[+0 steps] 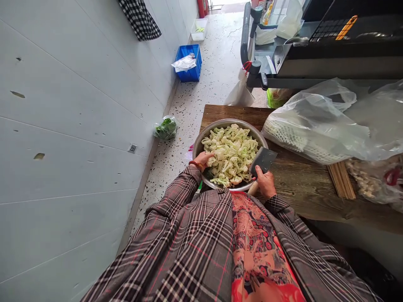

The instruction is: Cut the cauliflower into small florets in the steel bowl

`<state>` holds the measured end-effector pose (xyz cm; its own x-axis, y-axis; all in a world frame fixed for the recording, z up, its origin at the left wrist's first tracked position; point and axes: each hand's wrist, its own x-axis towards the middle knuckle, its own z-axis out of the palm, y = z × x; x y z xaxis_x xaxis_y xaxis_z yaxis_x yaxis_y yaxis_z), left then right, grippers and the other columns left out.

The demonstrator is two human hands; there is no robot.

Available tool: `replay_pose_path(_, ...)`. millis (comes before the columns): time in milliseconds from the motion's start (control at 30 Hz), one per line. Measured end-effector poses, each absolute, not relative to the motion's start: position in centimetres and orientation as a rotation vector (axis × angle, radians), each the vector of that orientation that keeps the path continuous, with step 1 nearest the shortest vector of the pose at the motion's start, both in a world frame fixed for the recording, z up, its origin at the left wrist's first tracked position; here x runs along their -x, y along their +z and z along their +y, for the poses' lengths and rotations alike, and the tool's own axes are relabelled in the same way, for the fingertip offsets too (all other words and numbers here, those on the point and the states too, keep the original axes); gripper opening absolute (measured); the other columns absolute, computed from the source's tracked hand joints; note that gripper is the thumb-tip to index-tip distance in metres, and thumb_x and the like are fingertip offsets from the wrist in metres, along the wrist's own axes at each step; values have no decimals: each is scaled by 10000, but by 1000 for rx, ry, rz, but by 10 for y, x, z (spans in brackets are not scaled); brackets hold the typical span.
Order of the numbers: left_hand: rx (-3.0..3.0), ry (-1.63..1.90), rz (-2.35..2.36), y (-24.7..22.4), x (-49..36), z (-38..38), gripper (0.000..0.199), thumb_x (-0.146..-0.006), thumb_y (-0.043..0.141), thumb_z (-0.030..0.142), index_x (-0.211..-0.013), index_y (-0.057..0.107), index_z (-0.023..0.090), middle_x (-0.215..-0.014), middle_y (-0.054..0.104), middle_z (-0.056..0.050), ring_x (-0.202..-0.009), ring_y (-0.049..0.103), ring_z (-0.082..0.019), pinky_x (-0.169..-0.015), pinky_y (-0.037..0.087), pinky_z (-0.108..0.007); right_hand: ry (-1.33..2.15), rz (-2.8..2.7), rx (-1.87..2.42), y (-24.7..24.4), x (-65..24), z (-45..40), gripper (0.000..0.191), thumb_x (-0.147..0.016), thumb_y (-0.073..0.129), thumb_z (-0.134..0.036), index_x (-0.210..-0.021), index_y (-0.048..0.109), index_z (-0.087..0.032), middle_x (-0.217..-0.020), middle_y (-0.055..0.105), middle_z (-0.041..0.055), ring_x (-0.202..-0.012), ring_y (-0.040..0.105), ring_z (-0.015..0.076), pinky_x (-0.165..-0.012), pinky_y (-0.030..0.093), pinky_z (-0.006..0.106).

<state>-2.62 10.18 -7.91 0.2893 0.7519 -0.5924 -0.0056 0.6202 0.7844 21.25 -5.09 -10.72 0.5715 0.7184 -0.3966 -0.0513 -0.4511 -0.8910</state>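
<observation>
A wide metal basin [197,144] heaped with cut cauliflower florets [234,153] stands at the near end of the wooden table, right in front of my body. Over its left rim reaches my left hand [204,159], a reddish bangle at the wrist, its fingers closed on cauliflower at the edge of the heap. At the right rim my right hand [266,183] grips a cleaver [263,161]. The dark broad blade tilts over the basin's edge, beside the florets. A pale wooden handle shows below that hand, partly hidden.
On the wooden table [292,188] lie a clear plastic bag [315,121] with white foam netting and a bundle of wooden sticks [341,180]. A bag of greens [166,128] and a blue crate [189,75] sit on the floor by the wall. A cart [252,46] stands beyond.
</observation>
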Motion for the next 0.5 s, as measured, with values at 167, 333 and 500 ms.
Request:
replay_pose_path(167, -805, 497, 1069, -49, 15, 109, 504, -704, 755, 351, -1121, 615, 105, -865, 691, -92, -704, 640, -157, -665, 541, -296, 1001, -547, 1817, -106, -213, -51, 521, -703, 617, -635, -797, 649, -124, -701, 668, 60, -440, 572, 151, -408, 445, 267)
replay_pose_path(333, -942, 429, 1029, -24, 18, 118, 772, -757, 720, 398, -1418, 372, 204, -1026, 654, -97, -720, 672, -167, -642, 559, -308, 994, -557, 1820, -106, -213, -52, 535, -703, 615, -648, -811, 645, -124, -706, 665, 54, -450, 580, 151, -424, 451, 266)
replay_pose_path(500, -973, 537, 1459, -54, 29, 111, 540, -798, 659, 378, -1274, 519, 165, -1005, 670, -105, -743, 655, -151, -676, 541, -286, 971, -546, 1873, -107, -213, -51, 537, -692, 608, -673, -723, 626, -137, -623, 638, 41, -446, 595, 173, -404, 414, 261)
